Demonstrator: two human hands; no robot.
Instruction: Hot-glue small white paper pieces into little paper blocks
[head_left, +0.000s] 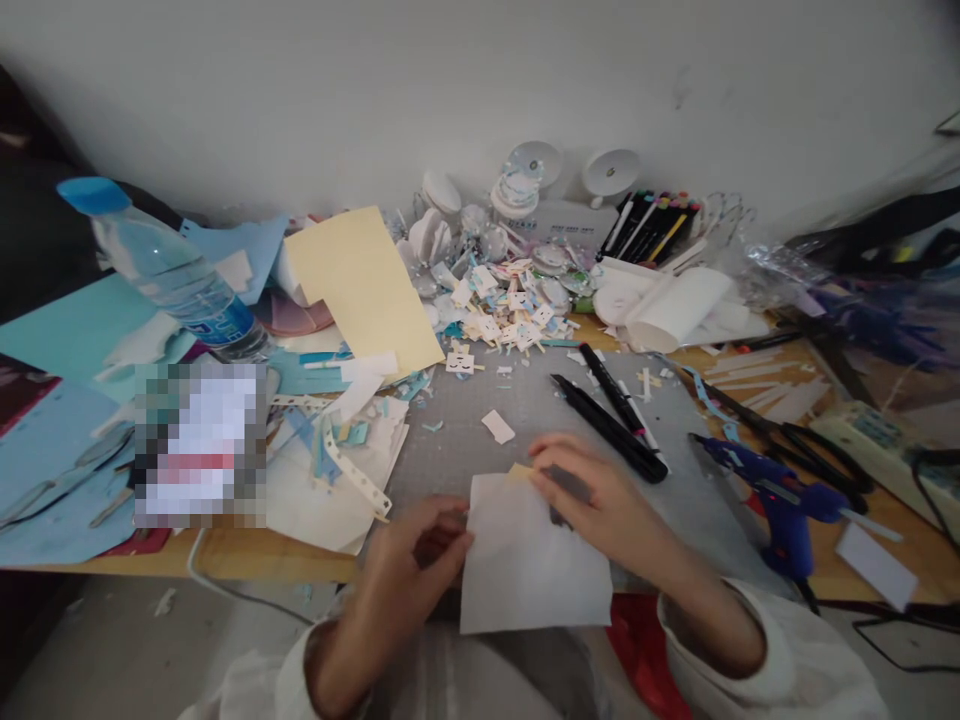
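Right at the near edge of the table [307,568], roughly mid-way along, there's a white sheet [532,580] w/ its lower part sticking out past the edge toward the lap, prob held that close so both hands can reach it w/o stretching. Left hand [416,560] has its fingertips up against the sheet's left side, thumb and fingers curled; can't tell tbh if that grip is pinching the paper or just steadying it. Right hand [600,500] is at the sheet's top edge, a bit blurry, but its grip looks closed on a small yellow slip [519,472] poking out there, prob bc a fingertip pinch suits smth that tiny. Gray cutting mat [457,440] covers the middle of the table, I guess so the blade doesn't chew up the wood. Black cutter [611,428] and black marker [604,375] lie next to each other on the mat just beyond the right hand, handy spot imo. A small white card [498,427] lies loose beyond the sheet. Toward the back edge there's a heap of little paper cutouts [517,305], prob shoved back to free up work space. Glue gun [780,490] is near the right end of the near edge, near the power strip [885,460], maybe for the cord. Water bottle [169,265] leans at the left end, well apart from the hands.
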